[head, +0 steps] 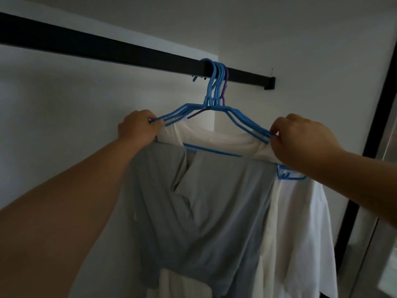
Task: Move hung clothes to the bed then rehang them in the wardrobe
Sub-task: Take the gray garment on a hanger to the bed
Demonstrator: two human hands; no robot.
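Left hand [137,127]: gripping the left ends of the blue hangers [217,108].
Right hand [300,138]: pinching their right ends.
Hangers: hooks sitting bunched on the black rail [107,46], a purple hanger [224,87] among them.
Clothes: grey garment [193,211] hanging in front, white shirt [300,233] draping behind.
Surroundings: white wall [64,104] behind; dark frame [365,125] standing right.

Both bare arms stretched up and forward, left hand [137,127] curled tight around the left ends of the hangers [217,108], right hand [300,138] pinching the right ends, knuckles uppermost, forearms angled inward
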